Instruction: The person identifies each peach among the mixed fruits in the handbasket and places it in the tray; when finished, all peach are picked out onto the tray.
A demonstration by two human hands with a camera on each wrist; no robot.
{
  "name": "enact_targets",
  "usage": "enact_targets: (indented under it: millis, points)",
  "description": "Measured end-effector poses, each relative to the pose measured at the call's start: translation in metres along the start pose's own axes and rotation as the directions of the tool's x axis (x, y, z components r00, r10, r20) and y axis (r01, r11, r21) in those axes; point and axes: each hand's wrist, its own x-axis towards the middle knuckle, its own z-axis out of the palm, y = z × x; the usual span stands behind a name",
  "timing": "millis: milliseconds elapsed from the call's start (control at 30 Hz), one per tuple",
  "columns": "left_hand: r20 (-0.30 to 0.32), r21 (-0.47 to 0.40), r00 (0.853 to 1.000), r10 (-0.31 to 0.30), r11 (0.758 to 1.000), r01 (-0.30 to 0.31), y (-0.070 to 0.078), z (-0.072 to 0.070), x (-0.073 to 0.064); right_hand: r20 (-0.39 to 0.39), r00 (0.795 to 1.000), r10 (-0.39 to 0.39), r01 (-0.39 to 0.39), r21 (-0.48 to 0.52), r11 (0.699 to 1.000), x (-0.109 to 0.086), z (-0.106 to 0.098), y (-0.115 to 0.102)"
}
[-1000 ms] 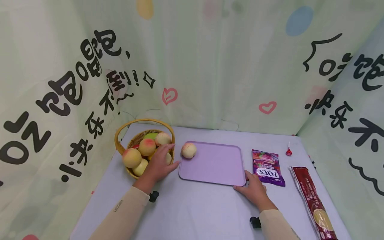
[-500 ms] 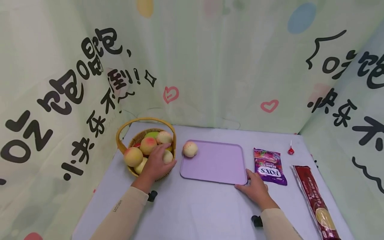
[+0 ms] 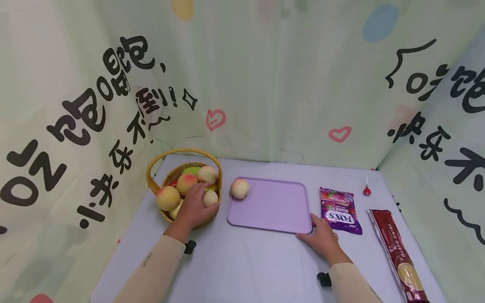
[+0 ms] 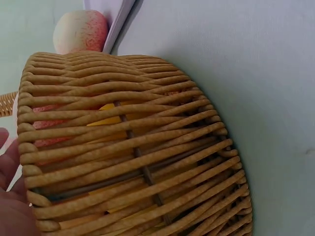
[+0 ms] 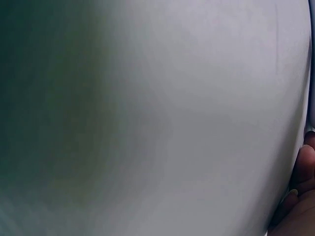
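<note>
A wicker basket with a tall handle holds several peaches, with green, red and yellow fruit partly visible below. My left hand reaches over its near rim, thumb and fingers around a pale peach. In the left wrist view, the basket's woven side hides most of that hand. Another peach lies at the far left corner of a purple tray. My right hand grips the tray's near right corner by its edges. In the right wrist view, only some fingers show.
Right of the tray lies a purple FOX'S candy bag. Beyond it are a red lollipop and a long dark-red pasta packet. A printed curtain encloses the back and sides of the white table.
My left hand has drawn slightly left within the basket, and the pale peach has shifted a little left with it. My right hand stays at the tray corner.
</note>
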Motion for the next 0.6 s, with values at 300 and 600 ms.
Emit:
enact_targets:
  millis: [300, 600]
  points:
    - [0.038, 0.017, 0.998, -0.059, 0.998, 0.059, -0.0055, 0.0045, 0.0018, -0.006, 1.000, -0.003, 0.003, -0.007, 1.000, 0.0008, -0.0010, 0.0005]
    - [0.075, 0.046, 0.997, -0.024, 0.999, 0.021, -0.0076, 0.0063, 0.0046, -0.021, 1.000, -0.009, 0.009, -0.007, 1.000, 0.0008, 0.0005, 0.0014]
